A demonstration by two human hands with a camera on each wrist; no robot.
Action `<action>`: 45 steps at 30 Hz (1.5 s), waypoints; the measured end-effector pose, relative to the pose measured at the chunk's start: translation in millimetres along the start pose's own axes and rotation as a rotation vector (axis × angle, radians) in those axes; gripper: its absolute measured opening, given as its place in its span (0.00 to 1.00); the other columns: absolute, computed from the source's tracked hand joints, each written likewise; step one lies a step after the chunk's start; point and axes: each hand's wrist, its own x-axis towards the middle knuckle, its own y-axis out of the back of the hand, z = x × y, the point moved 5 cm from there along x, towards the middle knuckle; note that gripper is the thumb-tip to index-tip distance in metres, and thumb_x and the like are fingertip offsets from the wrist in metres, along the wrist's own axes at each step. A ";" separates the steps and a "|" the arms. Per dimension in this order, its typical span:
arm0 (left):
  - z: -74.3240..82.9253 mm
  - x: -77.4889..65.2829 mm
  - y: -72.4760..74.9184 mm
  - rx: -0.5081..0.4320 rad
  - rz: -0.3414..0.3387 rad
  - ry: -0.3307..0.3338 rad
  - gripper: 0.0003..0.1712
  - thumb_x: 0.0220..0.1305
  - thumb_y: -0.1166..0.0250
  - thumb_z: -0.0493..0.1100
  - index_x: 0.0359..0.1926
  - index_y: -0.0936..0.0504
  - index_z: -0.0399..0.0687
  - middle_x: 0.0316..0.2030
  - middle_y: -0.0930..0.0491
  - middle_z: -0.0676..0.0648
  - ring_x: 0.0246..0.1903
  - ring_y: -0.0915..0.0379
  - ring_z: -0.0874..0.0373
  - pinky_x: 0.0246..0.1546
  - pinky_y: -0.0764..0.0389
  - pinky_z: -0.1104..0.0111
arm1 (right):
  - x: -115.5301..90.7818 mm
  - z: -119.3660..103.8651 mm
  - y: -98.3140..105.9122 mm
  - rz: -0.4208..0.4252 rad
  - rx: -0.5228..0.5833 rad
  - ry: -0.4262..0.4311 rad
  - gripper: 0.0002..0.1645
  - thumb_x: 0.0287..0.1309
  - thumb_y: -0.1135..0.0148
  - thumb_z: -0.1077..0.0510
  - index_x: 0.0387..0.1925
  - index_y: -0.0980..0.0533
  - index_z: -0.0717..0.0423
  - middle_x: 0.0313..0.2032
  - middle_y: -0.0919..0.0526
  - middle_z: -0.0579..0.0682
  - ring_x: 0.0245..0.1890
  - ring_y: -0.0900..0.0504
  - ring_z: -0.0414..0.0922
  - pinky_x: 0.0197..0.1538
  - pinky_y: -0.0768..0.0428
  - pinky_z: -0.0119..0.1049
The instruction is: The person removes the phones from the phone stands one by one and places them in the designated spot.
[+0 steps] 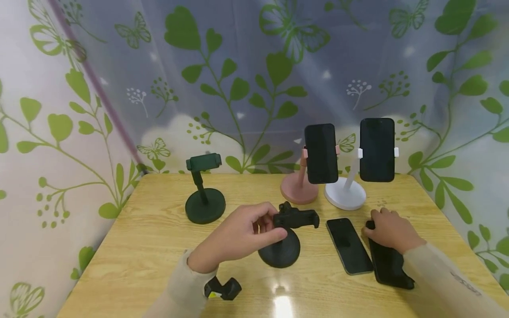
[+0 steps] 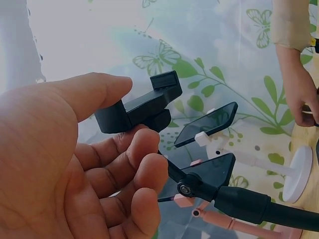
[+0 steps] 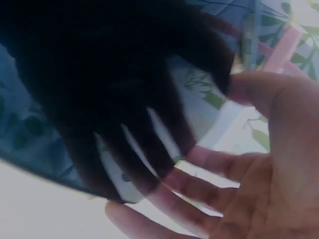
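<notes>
My left hand (image 1: 248, 232) grips the clamp of a black phone stand (image 2: 144, 104), thumb on its end and fingertips beneath. The stand's round base (image 1: 279, 254) sits on the table. Over at the right, my right hand (image 1: 391, 229) holds the far end of a black smartphone (image 1: 387, 265) lying there; its thumb (image 3: 249, 89) is at one side and the fingers are at the far edge. The glossy screen mirrors this hand as a dark shape. Beside that phone lies another smartphone (image 1: 350, 245) with a dark screen.
A pink stand (image 1: 300, 187) and a white stand (image 1: 346, 194) at the back right each bear an upright phone. A dark green stand (image 1: 204, 205) without a phone stands back left. The wooden table (image 1: 159, 247) ends at a leaf-patterned curtain (image 1: 234, 66).
</notes>
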 end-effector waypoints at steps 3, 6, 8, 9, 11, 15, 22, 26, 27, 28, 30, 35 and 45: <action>0.1 -1.0 0.4 0.002 0.001 0.008 0.08 0.71 0.31 0.50 0.46 0.18 0.56 0.30 0.20 0.58 0.26 0.27 0.62 0.31 0.22 0.68 | -0.8 -14.6 8.8 0.053 0.009 0.040 0.25 0.63 0.37 0.50 0.48 0.23 0.71 0.39 0.21 0.65 0.36 0.21 0.61 0.36 0.20 0.60; 0.3 -0.9 0.5 0.008 -0.001 0.011 0.08 0.71 0.31 0.51 0.46 0.18 0.57 0.30 0.20 0.58 0.27 0.26 0.62 0.32 0.22 0.67 | -2.0 -37.5 14.5 0.097 0.031 0.114 0.22 0.64 0.35 0.49 0.46 0.21 0.65 0.37 0.20 0.58 0.32 0.21 0.53 0.31 0.20 0.53; 0.1 -0.4 0.5 0.012 -0.003 0.010 0.08 0.72 0.32 0.51 0.45 0.19 0.57 0.30 0.20 0.58 0.27 0.26 0.62 0.32 0.22 0.67 | -1.9 -52.4 14.1 0.093 0.036 0.156 0.27 0.65 0.33 0.44 0.50 0.21 0.64 0.41 0.18 0.59 0.35 0.18 0.54 0.33 0.19 0.53; 0.0 -0.1 0.6 0.015 -0.003 0.010 0.08 0.72 0.32 0.52 0.44 0.19 0.57 0.30 0.20 0.58 0.27 0.26 0.62 0.32 0.22 0.67 | -1.6 -59.1 13.0 0.082 0.039 0.171 0.31 0.64 0.32 0.42 0.54 0.22 0.65 0.44 0.18 0.61 0.38 0.17 0.56 0.35 0.18 0.55; -0.4 0.5 0.6 0.019 -0.002 0.007 0.07 0.72 0.32 0.52 0.44 0.19 0.57 0.30 0.20 0.58 0.27 0.26 0.62 0.32 0.21 0.67 | -0.1 -69.3 9.4 0.058 0.046 0.185 0.38 0.64 0.32 0.37 0.59 0.23 0.65 0.51 0.18 0.65 0.45 0.15 0.59 0.40 0.17 0.57; -1.4 0.7 -0.2 0.017 -0.007 0.009 0.07 0.72 0.32 0.52 0.44 0.19 0.58 0.30 0.20 0.58 0.27 0.26 0.62 0.33 0.21 0.67 | 4.1 -81.0 3.5 0.037 0.058 0.193 0.44 0.61 0.31 0.32 0.62 0.24 0.63 0.55 0.19 0.67 0.49 0.15 0.62 0.46 0.17 0.61; -1.8 -0.9 -2.0 0.014 -0.016 0.032 0.07 0.72 0.32 0.52 0.43 0.19 0.57 0.30 0.20 0.58 0.27 0.26 0.62 0.33 0.21 0.67 | 10.8 -88.1 -3.3 0.013 0.002 0.199 0.39 0.59 0.29 0.34 0.54 0.20 0.64 0.45 0.17 0.62 0.38 0.15 0.55 0.43 0.16 0.56; -1.6 -0.8 -1.6 0.018 -0.017 0.033 0.08 0.72 0.33 0.54 0.43 0.19 0.58 0.30 0.20 0.59 0.27 0.26 0.62 0.33 0.21 0.67 | 11.2 -88.1 -3.3 0.021 -0.012 0.176 0.38 0.59 0.27 0.36 0.55 0.20 0.64 0.47 0.17 0.64 0.42 0.15 0.60 0.50 0.20 0.65; -1.7 -0.8 -1.4 0.020 -0.016 0.032 0.08 0.72 0.33 0.54 0.43 0.19 0.59 0.30 0.20 0.59 0.27 0.26 0.62 0.33 0.21 0.67 | 11.1 -87.5 -3.1 0.022 -0.008 0.160 0.38 0.59 0.27 0.36 0.56 0.20 0.63 0.48 0.17 0.65 0.44 0.15 0.63 0.54 0.24 0.71; -1.7 -0.8 -1.3 0.021 -0.015 0.031 0.08 0.72 0.33 0.54 0.43 0.19 0.59 0.30 0.20 0.59 0.27 0.26 0.62 0.33 0.22 0.67 | 11.0 -86.8 -2.8 0.025 -0.003 0.144 0.38 0.59 0.27 0.36 0.56 0.20 0.63 0.50 0.17 0.66 0.47 0.16 0.65 0.56 0.29 0.75; -1.6 -0.9 -0.8 0.025 -0.013 0.030 0.08 0.72 0.33 0.54 0.42 0.19 0.59 0.30 0.21 0.59 0.27 0.26 0.62 0.32 0.22 0.67 | 10.7 -85.0 -2.4 0.030 0.009 0.112 0.39 0.58 0.28 0.35 0.57 0.20 0.62 0.52 0.18 0.67 0.51 0.18 0.69 0.59 0.40 0.83; -1.9 -1.0 -0.5 0.027 -0.013 0.027 0.08 0.72 0.33 0.54 0.43 0.19 0.59 0.30 0.21 0.59 0.27 0.26 0.62 0.32 0.22 0.67 | 8.3 -77.2 -5.4 0.026 0.043 0.041 0.42 0.59 0.29 0.34 0.60 0.21 0.63 0.58 0.22 0.72 0.58 0.25 0.75 0.60 0.47 0.85; -1.2 -0.3 0.0 0.036 -0.027 0.020 0.12 0.73 0.34 0.55 0.45 0.18 0.54 0.30 0.21 0.58 0.27 0.27 0.62 0.33 0.21 0.67 | 1.3 -54.7 -13.2 -0.039 0.059 -0.074 0.48 0.66 0.39 0.31 0.62 0.27 0.73 0.56 0.26 0.78 0.53 0.26 0.77 0.53 0.28 0.73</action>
